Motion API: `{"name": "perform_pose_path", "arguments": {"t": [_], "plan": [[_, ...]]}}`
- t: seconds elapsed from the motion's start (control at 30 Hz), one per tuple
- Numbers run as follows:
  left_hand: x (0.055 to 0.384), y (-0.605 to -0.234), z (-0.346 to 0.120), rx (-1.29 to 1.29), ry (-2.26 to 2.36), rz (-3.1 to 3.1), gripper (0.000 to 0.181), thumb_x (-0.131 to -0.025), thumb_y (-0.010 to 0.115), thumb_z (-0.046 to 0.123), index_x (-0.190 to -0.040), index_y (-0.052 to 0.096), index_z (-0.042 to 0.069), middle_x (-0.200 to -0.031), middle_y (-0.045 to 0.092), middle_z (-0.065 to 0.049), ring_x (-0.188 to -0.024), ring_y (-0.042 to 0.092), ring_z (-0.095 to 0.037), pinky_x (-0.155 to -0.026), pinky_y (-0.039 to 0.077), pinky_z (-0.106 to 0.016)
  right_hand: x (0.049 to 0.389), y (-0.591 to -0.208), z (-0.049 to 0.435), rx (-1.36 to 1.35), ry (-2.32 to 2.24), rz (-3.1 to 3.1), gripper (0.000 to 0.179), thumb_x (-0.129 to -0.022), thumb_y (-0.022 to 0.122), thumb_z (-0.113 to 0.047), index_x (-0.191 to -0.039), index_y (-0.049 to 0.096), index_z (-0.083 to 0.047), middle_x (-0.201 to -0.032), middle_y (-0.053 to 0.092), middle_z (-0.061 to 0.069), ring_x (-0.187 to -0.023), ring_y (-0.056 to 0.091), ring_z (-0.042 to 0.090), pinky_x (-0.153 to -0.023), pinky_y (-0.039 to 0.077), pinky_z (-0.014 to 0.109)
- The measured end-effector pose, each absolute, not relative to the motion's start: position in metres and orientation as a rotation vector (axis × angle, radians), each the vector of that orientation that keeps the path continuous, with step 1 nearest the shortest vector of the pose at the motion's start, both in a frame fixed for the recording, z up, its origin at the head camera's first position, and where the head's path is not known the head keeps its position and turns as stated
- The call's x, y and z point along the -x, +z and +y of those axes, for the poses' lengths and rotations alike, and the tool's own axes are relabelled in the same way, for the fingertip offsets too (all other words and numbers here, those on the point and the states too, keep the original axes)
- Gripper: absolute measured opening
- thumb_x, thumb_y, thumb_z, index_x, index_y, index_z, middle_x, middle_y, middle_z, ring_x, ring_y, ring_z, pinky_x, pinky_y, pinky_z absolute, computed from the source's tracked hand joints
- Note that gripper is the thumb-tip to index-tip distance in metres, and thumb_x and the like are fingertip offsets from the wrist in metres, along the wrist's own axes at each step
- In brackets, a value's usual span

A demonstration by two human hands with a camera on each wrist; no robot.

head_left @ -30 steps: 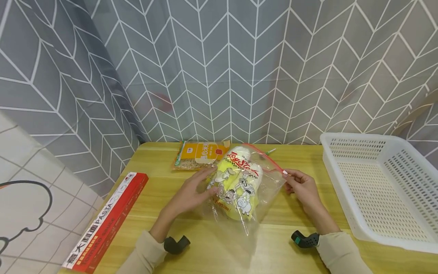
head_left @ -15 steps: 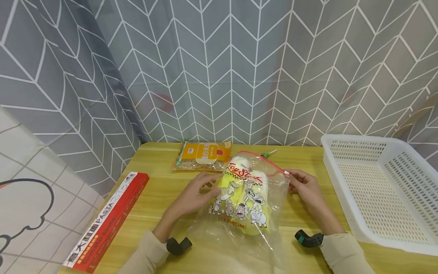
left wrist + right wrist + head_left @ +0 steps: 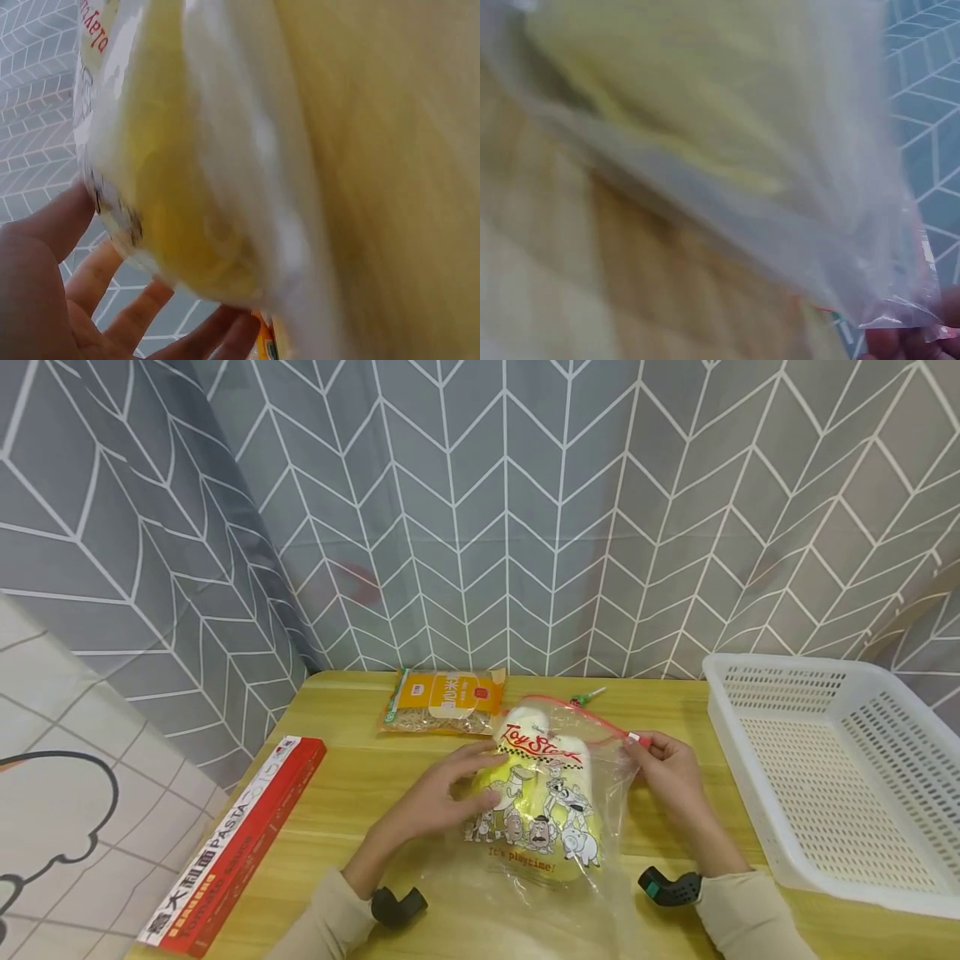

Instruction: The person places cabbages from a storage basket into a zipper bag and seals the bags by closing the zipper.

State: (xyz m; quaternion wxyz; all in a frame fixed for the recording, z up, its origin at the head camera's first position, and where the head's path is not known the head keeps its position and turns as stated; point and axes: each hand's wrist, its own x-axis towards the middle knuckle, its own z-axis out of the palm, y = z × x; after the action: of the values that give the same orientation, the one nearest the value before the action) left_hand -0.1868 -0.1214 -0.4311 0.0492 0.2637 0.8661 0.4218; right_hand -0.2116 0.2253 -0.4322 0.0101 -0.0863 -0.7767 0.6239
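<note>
A clear zip bag with a red "Toy Story" print hangs between my hands, low over the table. Two plump yellow-and-white things fill it; the print covers part of them. My right hand pinches the upper right corner, beside the white slider on the red zip strip. In the right wrist view those fingertips grip the gathered plastic. My left hand lies along the bag's left side, fingers spread and relaxed. Seen from the left wrist, its fingers touch the bulging side of the bag.
Behind the bag lies an orange noodle packet, with a small green thing on a white stick to its right. A red-and-white pasta box lies at the left edge. A white plastic basket stands at the right.
The bag has swung toward me and slightly right, and its print now faces up more squarely. My left hand has slid right with it. My right hand keeps its hold on the corner.
</note>
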Motion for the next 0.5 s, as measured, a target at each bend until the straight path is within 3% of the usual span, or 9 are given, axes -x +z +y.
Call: {"name": "perform_pose_path", "arguments": {"t": [0.13,0.23,0.5], "plan": [[0.185,-0.429,-0.118,-0.858,1.306,2.614,0.049,-0.094,0.07,0.046,-0.141,0.058,0.038,-0.16,0.043,0.005,-0.129,0.059,-0.021,-0.108,0.051,-0.046,0.213,-0.443,0.224,0.24,1.823,-2.408,0.031,-0.099,0.067,-0.022,-0.116,0.067,0.004,-0.071,0.064,-0.014,-0.06,0.055,0.004,-0.055,0.053,0.021],[0.184,-0.43,-0.116,-0.89,1.374,2.546,0.047,-0.095,0.071,0.04,-0.14,0.061,0.03,-0.156,0.048,0.005,-0.109,0.068,-0.015,-0.096,0.058,-0.032,0.214,-0.452,0.226,0.211,1.767,-2.39,0.031,-0.099,0.067,-0.02,-0.119,0.068,0.003,-0.067,0.061,-0.013,-0.055,0.053,0.004,-0.051,0.051,0.021],[0.184,-0.432,-0.119,-0.916,1.459,2.437,0.042,-0.096,0.071,0.029,-0.137,0.064,0.021,-0.148,0.055,-0.001,-0.102,0.071,-0.015,-0.093,0.058,-0.027,0.218,-0.467,0.231,0.129,1.781,-2.331,0.033,-0.099,0.068,-0.023,-0.123,0.069,-0.001,-0.058,0.053,-0.01,-0.042,0.049,0.005,-0.041,0.046,0.022]]}}
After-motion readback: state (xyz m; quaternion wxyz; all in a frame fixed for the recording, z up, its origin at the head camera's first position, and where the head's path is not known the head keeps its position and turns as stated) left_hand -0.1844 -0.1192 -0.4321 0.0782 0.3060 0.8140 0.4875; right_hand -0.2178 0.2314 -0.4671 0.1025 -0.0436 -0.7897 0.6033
